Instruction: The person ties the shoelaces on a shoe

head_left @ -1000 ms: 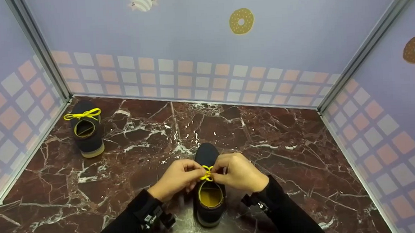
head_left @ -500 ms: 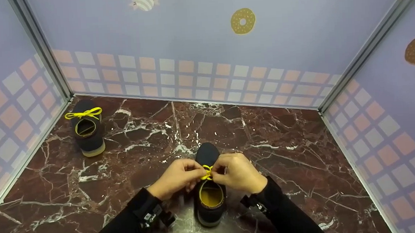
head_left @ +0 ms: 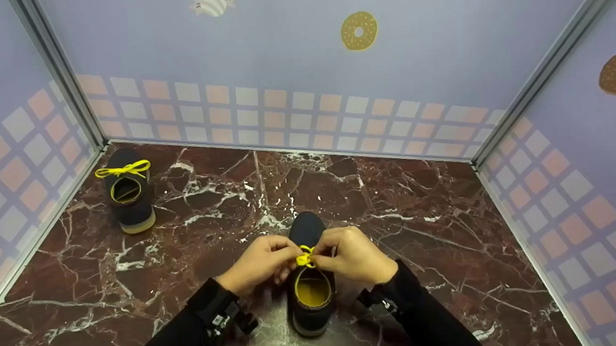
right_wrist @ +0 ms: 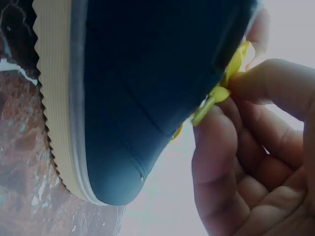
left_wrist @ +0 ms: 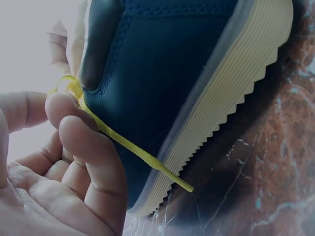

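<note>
A dark shoe (head_left: 307,229) with a yellow lining stands upright on the floor between both hands, toe pointing away. Over its opening the yellow shoelace (head_left: 304,259) forms a small knotted bunch. From the left, my left hand (head_left: 257,264) pinches the lace between thumb and index fingertip, and one lace end (left_wrist: 142,155) dangles down the shoe's side in the left wrist view. My right hand (head_left: 353,257) pinches the lace from the other side. In the right wrist view a yellow loop (right_wrist: 220,93) shows by its thumb; fingers partly hide the knot.
Another dark shoe (head_left: 135,211), its yellow lace tied in a bow (head_left: 125,169), stands at the far left near the corner. Lilac walls (head_left: 290,51) with printed squares and doughnuts enclose the brown marbled floor (head_left: 422,203) at the back and sides.
My left fingertips have shifted slightly left, away from the right ones. More of the yellow lace bunch shows between the hands. Both shoes stay in place.
</note>
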